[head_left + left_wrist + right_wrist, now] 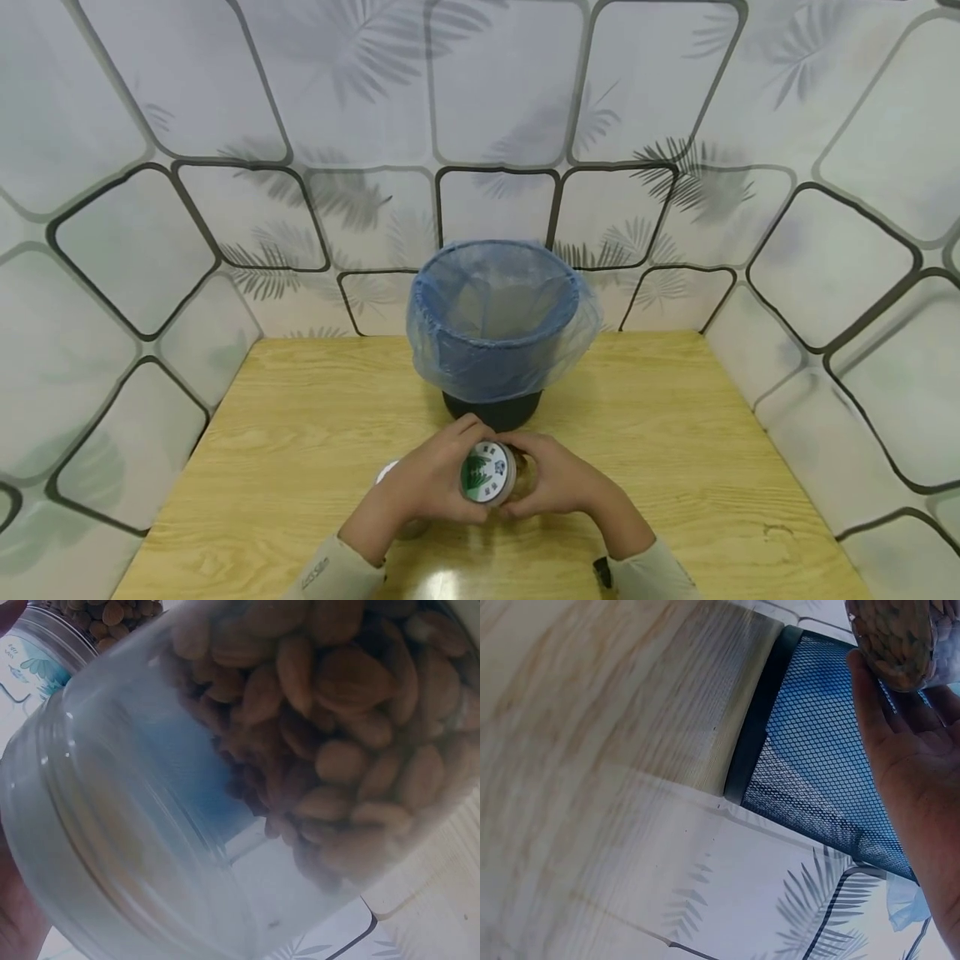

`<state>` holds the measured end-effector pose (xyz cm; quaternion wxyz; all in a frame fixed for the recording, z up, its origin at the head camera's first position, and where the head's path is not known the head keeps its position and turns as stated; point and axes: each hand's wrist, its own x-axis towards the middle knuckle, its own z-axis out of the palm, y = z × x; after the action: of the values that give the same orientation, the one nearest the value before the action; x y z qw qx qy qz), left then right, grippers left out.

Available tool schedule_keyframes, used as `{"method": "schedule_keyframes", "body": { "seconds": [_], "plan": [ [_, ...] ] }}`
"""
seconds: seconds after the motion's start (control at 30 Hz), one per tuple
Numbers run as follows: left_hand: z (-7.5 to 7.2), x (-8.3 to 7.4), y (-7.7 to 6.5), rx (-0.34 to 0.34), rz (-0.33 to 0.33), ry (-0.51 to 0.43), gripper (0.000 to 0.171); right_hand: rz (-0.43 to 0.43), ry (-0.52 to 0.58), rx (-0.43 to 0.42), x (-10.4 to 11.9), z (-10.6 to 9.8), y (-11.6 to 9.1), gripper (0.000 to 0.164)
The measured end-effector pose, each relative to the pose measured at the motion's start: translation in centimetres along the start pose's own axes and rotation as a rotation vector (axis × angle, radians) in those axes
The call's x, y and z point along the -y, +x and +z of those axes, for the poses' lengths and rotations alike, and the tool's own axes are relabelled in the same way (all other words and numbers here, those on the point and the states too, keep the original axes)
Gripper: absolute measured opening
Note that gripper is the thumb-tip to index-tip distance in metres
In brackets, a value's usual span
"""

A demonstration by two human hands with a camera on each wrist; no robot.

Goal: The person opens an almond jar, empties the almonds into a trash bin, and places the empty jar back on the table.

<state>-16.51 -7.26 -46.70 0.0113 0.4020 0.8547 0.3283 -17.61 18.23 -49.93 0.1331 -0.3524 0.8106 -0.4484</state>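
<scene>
Both hands hold a clear jar of almonds tipped on its side, just in front of the bin. My left hand grips around its lid end, where a white and green printed lid shows. Curled about the base end is my right hand; the right wrist view shows its fingers against the jar's bottom. A second clear jar stands beside the left wrist, partly hidden by that arm. Close up in the left wrist view, almonds fill much of this second jar.
A dark mesh bin lined with a blue plastic bag stands behind the hands. The wooden table ends at patterned walls at the back and both sides.
</scene>
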Motion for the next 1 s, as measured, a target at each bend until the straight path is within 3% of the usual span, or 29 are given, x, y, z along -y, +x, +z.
{"method": "schedule_keyframes", "body": {
  "seconds": [1.0],
  "plan": [
    [-0.32, 0.59, -0.95, -0.018, -0.022, -0.104, 0.074, 0.019, 0.017, -0.032, 0.16, 0.28, -0.19, 0.083]
  ]
}}
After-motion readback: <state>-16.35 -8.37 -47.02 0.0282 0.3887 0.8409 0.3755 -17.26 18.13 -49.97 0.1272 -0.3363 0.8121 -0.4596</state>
